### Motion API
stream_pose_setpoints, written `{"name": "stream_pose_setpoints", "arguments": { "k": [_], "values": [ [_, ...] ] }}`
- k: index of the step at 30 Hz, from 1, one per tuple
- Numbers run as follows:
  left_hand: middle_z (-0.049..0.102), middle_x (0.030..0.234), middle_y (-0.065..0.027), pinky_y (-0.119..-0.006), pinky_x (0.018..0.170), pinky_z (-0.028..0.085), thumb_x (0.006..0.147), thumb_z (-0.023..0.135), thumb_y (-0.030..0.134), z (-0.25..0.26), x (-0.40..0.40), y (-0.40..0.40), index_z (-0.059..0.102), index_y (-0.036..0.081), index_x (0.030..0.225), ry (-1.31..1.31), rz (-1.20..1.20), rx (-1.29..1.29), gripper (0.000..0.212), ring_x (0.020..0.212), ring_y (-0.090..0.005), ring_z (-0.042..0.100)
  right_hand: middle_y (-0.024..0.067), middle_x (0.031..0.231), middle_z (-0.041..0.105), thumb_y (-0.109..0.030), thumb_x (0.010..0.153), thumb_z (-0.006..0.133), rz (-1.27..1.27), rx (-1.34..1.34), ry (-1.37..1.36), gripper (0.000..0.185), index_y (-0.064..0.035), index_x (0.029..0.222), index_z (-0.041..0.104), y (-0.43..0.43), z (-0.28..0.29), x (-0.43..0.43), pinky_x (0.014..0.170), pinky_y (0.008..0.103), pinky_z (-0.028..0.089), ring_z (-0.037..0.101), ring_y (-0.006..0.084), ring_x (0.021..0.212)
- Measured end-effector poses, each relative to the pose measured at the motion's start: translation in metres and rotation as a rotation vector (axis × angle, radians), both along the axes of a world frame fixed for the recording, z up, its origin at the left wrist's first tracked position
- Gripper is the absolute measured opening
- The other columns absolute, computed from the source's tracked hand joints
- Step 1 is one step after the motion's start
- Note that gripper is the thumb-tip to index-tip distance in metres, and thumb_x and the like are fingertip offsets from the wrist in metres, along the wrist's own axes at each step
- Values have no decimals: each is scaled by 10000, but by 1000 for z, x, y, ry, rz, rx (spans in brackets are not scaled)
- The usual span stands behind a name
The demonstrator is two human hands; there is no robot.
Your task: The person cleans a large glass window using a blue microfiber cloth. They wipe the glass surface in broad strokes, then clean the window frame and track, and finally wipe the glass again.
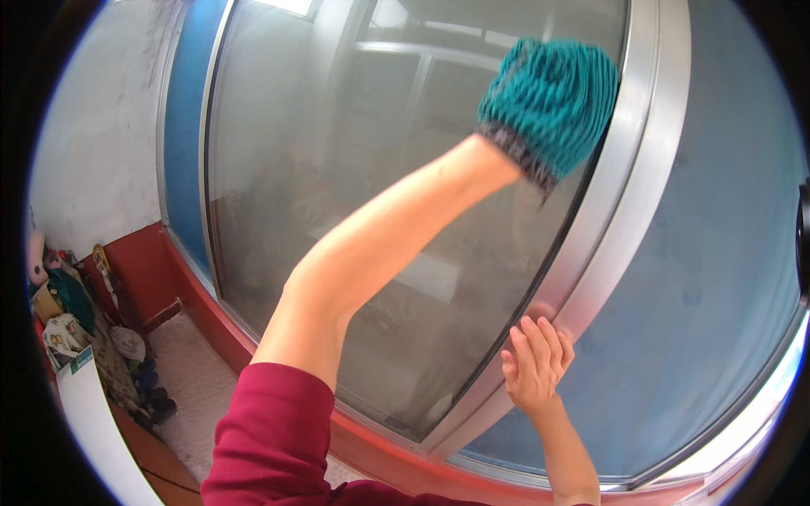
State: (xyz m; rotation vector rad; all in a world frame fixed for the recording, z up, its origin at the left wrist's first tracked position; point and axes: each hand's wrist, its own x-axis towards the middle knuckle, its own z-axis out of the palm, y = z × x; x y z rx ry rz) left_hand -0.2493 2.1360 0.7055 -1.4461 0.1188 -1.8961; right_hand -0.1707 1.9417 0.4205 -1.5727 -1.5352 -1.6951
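A teal knitted mitt or cloth [550, 104] with a dark grey edge covers my left hand completely, hiding its fingers. My left arm is stretched up and to the right, holding the mitt against or just before a large window pane [380, 139], by its right edge. Contact with the glass cannot be told for certain. Lower down, my bare right hand [538, 364] rests with straight fingers on the silver metal window frame [607, 234]. Nothing is held in it. The glass shows blurred reflections.
To the right of the frame stands a bluish pane [709, 253]. A red ledge [380, 452] runs below the window. At the lower left are a white tabletop [101, 424], a pile of cloth items [69, 332] and dark shoes [158, 401] on the floor.
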Motion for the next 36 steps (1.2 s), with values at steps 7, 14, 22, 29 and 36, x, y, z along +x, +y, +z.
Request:
{"name": "stream_pose_setpoints", "arguments": {
  "k": [7,14,22,29,36],
  "values": [
    [681,805,-177,-479,677,510,879,580,187,72,-94,99,700,52,822,-128,74,-849,190,743,-321,678,49,1258,694,-251,966,628,20,17,10,249,-114,1154,716,2,-6,3,1114,428,332,604,241,1237],
    [673,796,-187,-473,682,510,870,578,181,58,-27,55,700,42,832,-230,-46,-391,188,743,-313,672,40,1243,698,-223,956,632,-30,-20,-25,229,-114,1139,717,-1,2,-1,1112,424,338,605,229,1233],
    [671,796,-186,-471,684,513,853,595,181,114,-28,35,697,39,829,2,-165,-201,176,739,-313,668,58,1249,693,-221,972,616,-110,-4,-65,237,-108,1159,705,0,-5,-2,1114,452,347,597,254,1244],
    [668,795,-186,-470,687,515,838,610,181,98,-96,194,694,36,825,-293,38,-664,168,735,-313,665,62,1261,688,-254,985,601,-75,16,-17,258,-104,1169,702,9,-5,-12,1115,458,345,590,260,1253],
    [666,795,-186,-468,689,518,824,625,181,74,-21,37,691,33,822,-101,-201,-160,161,732,-313,662,76,1268,680,-251,1007,573,-172,-11,-79,259,-94,1170,700,4,-8,-6,1120,473,339,575,275,1274]
  ]
}}
